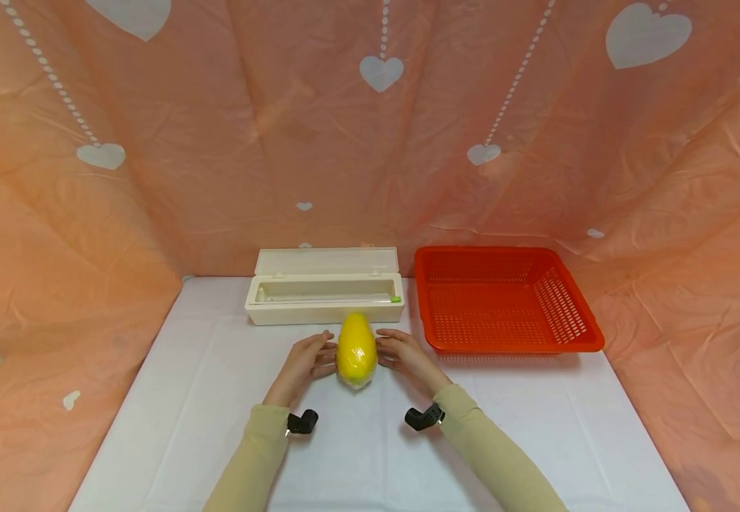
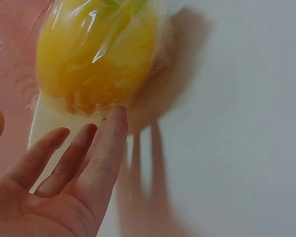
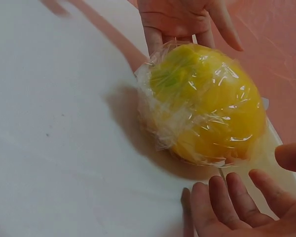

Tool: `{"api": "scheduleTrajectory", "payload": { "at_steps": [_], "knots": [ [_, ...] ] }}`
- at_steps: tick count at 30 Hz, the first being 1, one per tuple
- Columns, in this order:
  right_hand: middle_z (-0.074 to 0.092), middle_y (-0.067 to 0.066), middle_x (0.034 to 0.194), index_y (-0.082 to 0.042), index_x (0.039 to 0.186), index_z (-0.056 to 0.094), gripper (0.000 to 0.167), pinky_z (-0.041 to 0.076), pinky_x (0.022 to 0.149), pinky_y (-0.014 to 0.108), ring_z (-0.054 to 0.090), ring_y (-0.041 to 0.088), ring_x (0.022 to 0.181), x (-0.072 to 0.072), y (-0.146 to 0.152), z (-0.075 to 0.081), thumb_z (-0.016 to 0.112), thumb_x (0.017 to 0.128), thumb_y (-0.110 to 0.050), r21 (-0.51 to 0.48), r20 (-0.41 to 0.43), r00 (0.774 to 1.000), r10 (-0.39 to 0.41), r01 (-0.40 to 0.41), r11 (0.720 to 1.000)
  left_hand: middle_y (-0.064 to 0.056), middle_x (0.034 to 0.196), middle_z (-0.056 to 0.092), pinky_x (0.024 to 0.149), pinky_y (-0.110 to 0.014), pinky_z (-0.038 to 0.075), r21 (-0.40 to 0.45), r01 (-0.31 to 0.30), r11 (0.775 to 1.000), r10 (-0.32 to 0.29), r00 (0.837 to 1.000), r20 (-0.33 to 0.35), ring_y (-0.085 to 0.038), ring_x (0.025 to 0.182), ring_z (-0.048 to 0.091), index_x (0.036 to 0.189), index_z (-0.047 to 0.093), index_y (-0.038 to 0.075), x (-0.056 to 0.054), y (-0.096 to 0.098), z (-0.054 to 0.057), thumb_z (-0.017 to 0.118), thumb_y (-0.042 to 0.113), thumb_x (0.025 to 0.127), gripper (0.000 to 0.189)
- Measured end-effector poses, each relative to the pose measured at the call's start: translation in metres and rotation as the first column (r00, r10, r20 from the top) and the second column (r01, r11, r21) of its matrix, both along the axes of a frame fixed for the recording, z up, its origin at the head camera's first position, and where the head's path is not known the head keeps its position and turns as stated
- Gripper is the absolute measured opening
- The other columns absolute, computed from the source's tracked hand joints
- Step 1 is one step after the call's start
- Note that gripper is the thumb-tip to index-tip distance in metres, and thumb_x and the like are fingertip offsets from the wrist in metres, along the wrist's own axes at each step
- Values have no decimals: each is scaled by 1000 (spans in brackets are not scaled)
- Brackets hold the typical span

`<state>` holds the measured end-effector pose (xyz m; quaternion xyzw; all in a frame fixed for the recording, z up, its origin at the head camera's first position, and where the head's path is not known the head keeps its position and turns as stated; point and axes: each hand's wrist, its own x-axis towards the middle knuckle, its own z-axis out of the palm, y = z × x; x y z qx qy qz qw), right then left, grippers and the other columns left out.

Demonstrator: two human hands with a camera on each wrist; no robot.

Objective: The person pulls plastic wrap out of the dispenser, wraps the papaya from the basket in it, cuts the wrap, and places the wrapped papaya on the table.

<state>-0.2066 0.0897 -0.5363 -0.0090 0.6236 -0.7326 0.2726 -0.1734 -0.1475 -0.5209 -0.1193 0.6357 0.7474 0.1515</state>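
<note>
A yellow oval fruit (image 1: 356, 350), greenish at its near end, lies on the white cloth between both hands. Clear cling film covers it, bunched and wrinkled around the green end in the right wrist view. My left hand (image 1: 308, 363) is at its left side with fingers loosely extended; in the left wrist view a fingertip (image 2: 119, 116) comes up to the film, though contact is hard to tell. On the other side, my right hand (image 1: 408, 357) has its fingers relaxed, and a narrow gap shows between them and the fruit (image 3: 212, 108) in the right wrist view.
Behind the fruit stands a long cream cling film box (image 1: 325, 313), its clear lid (image 1: 326, 261) raised and a green slider (image 1: 395, 299) at its right end. A red perforated basket (image 1: 430, 313) sits at the back right. An orange curtain (image 1: 318, 142) hangs behind the table.
</note>
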Motion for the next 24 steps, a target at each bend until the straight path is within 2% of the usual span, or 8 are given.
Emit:
{"api": "scheduleTrajectory", "payload": {
  "at_steps": [7,12,15,19,24],
  "knots": [
    [49,22,134,6,140,38,46,44,101,43,56,27,114,2,1,1,47,99,-13,-16,-49,997,-55,54,998,-28,123,53,94,-49,48,-2,4,1000,-4,1000,-10,-34,104,60,133,46,-9,0,-3,5,50,33,101,53],
    [45,23,138,1,142,37,47,41,103,45,52,32,120,3,1,6,42,102,-25,-55,-61,992,-109,106,993,-29,127,52,94,-48,48,-20,12,1000,-13,999,-31,-39,110,57,135,46,-7,-1,-7,16,47,32,102,51],
    [43,24,140,-1,143,36,50,36,107,48,44,37,127,3,-1,15,39,103,-30,-105,-45,989,-143,138,985,-28,130,50,96,-48,47,-18,34,999,-35,999,-41,-41,115,54,137,45,-5,-3,-12,25,45,34,102,52],
    [37,28,143,4,144,32,52,29,110,50,35,41,133,1,-6,31,37,104,-29,-168,-54,984,-171,160,973,-30,134,45,99,-47,45,10,62,998,-61,994,-87,-43,120,50,138,43,-5,-5,-18,37,44,36,102,54],
    [35,28,145,6,144,31,51,28,112,45,35,38,134,1,-8,58,30,106,-26,-222,-91,982,-166,143,965,-27,134,46,100,-46,44,37,85,996,-79,984,-157,-45,123,45,138,43,-5,-8,-23,54,44,37,103,55]
  ]
}}
